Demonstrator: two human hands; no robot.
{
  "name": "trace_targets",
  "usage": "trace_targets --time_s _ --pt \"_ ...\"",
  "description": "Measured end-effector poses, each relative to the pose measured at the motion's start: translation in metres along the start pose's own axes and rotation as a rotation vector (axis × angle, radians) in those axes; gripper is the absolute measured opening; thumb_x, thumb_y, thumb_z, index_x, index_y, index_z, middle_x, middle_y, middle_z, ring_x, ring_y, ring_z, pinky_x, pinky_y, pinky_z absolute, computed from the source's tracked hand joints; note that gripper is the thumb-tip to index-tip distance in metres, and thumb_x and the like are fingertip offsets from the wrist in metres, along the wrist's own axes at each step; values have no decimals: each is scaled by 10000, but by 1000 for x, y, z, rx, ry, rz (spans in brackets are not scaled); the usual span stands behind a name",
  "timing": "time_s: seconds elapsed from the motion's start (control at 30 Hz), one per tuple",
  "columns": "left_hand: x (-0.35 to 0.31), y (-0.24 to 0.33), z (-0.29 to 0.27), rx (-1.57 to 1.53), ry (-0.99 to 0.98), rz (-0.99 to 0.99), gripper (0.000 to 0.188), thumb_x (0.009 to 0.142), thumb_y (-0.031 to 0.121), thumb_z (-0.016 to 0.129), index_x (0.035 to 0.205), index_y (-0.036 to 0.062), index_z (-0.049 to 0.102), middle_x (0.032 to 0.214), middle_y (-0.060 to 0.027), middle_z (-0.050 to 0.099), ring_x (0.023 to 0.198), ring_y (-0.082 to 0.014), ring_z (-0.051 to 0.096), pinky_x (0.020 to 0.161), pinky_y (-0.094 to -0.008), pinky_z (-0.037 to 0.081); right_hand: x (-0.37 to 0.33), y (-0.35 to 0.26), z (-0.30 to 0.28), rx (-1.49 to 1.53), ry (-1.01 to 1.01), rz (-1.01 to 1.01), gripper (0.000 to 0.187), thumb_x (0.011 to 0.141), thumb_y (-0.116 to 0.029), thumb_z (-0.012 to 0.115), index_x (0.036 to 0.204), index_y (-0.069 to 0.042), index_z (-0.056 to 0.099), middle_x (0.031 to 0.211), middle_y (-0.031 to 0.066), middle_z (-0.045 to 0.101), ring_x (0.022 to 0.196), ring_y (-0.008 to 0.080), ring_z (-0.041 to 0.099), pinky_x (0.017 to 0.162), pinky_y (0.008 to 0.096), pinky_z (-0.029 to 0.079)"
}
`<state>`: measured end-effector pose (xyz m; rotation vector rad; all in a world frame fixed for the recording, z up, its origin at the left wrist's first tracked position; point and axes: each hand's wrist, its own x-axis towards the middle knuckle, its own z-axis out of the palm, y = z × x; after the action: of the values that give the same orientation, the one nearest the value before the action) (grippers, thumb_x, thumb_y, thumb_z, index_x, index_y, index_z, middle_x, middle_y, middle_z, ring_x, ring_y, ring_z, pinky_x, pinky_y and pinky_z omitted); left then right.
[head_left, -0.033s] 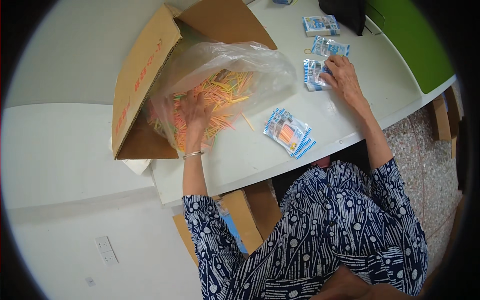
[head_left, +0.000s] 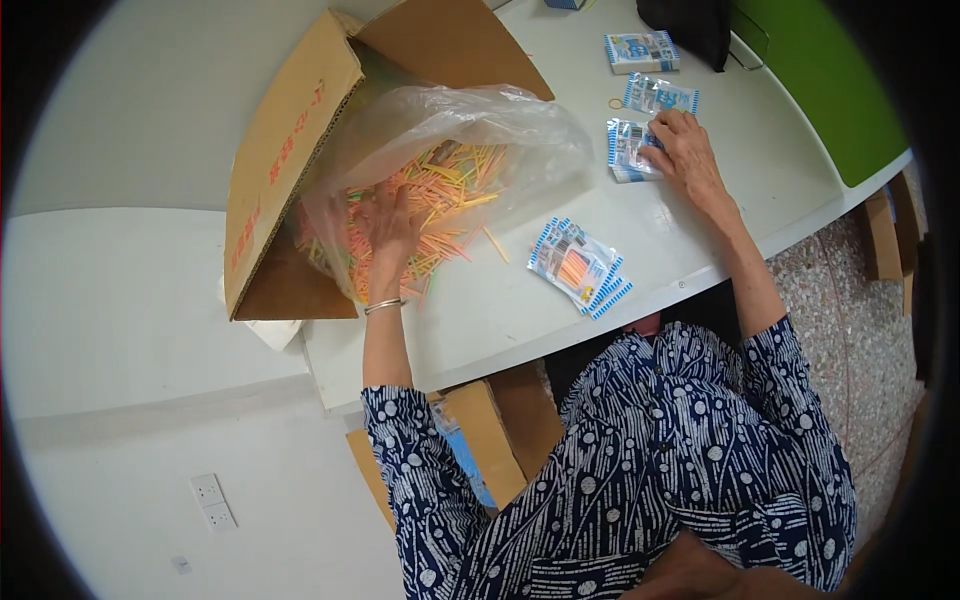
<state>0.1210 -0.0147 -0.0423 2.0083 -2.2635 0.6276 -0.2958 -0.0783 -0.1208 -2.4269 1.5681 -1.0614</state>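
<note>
At mouth of clear bag (head_left: pixel 545 130), left hand (head_left: pixel 392 225) among coloured sticks (head_left: pixel 470 170), grip unclear; right hand (head_left: pixel 690 158) on blue-and-white packets (head_left: pixel 626 142), cannot tell whether gripping.

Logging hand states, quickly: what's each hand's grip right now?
Left hand: among the colored sticks; grip cannot be told.
Right hand: fingers at a blue-and-white packet; grip unclear.

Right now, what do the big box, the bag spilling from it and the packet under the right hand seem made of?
Box: matte cardboard, brown with a ridged edge. Bag: likely thin, glossy plastic, clear and creased. Packet: probably smooth plastic film, from its sheen.
</note>
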Motion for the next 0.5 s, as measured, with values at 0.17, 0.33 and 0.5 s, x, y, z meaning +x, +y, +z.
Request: trace_targets --time_s 0.17,0.33,0.5 --pt "15 -5 16 72 -193 80 308 804 161 570 1079 23 547 1366 -202 342 1231 -397 325 901 -562 322 5 -4 -5 -78 -80 -13 177 794 -145 644 922 -28 610 1013 98 543 955 258 503 805 362 421" --pt "16 -5 41 102 -22 196 220 819 39 482 1017 -42 530 1339 -212 360 1232 -378 330 920 -515 318 8 -6 -4 -142 -69 -7 95 797 -115 625 867 -50 624 949 92 548 923 247 499 834 385 399" --pt "15 -5 42 66 20 147 279 801 20 477 1075 -30 501 1304 -196 395 1218 -357 348 912 -506 326 6 0 10 -184 162 -108 90 808 -84 598 890 -45 592 957 92 557 961 258 503 863 411 371"
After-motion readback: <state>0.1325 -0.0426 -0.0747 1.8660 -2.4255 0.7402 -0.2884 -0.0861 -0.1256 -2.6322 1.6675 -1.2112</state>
